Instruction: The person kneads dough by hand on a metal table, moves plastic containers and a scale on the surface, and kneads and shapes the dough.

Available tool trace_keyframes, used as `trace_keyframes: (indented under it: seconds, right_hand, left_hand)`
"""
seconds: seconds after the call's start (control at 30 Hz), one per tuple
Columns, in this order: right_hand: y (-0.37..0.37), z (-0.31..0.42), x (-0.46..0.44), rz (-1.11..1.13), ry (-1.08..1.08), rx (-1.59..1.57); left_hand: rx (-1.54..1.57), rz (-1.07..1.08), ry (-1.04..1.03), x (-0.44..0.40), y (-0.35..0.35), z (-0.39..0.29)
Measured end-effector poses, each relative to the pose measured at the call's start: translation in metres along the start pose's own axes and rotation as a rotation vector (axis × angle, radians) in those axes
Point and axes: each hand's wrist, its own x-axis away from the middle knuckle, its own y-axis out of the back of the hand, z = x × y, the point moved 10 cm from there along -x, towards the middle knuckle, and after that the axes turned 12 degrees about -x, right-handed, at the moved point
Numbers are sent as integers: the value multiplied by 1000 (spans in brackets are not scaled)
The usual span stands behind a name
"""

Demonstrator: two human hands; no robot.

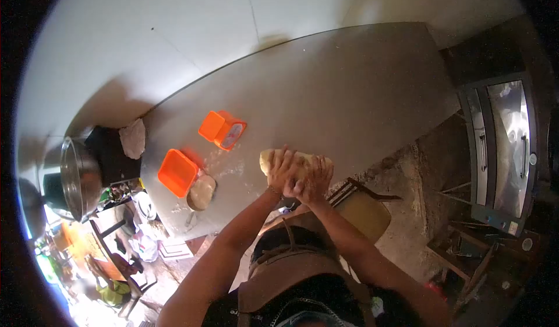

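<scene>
Pale dough point(266, 160) lies on the grey table point(361, 88) near its front edge, in the middle of the head view. Both hands press on top of it. My left hand point(283, 168) has its fingers spread over the dough's left part. My right hand point(314, 178) lies against it on the right, fingers spread across the dough, and the two hands touch or overlap. The hands hide much of the dough. White flour marks the table to the left of the dough.
Two orange containers, one nearer point(177, 172) and one farther point(222, 129), and a round bowl point(201, 192) stand left. A metal basin point(81, 178) is far left. At right are an oven point(506, 146) and a wooden rack point(466, 251). A chair point(364, 213) stands by the front edge.
</scene>
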Motion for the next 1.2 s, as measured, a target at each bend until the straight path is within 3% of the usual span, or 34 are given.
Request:
trace_keyframes:
  seconds: [0.23, 0.37, 0.53, 0.63, 0.77, 0.9, 1.0, 1.07, 1.17, 1.2]
  right_hand:
    - [-13, -22, -36, 30, -71, -58]
    - [-42, -49, -49, 139, -151, -54]
    - [-38, -64, -115, 148, -201, 57]
    - [-67, -113, -144, 169, -295, 43]
    - [-83, -165, -193, -115, -80, 123]
    - [-72, -165, -218, -149, -74, 75]
    - [-62, -147, -196, -160, -113, 32]
    - [-54, -126, -177, -154, -9, -11]
    - [-28, -85, -132, -44, -4, -18]
    - [-34, -83, -108, -19, -21, -30]
  left_hand:
    - [-36, 231, -68, -40, -30, 27]
    - [-34, 183, -60, -76, -31, 37]
    - [-107, 203, 66, -133, -44, 62]
    - [-186, 197, 178, -175, -63, 84]
    - [-287, 185, 272, -225, -75, 97]
    - [-379, 191, 211, -252, -89, 99]
    - [-341, 152, 183, -218, -89, 89]
    - [-270, 104, 156, -202, -77, 77]
    - [-388, 236, 60, -148, -63, 44]
    - [-259, 296, 80, -127, -57, 37]
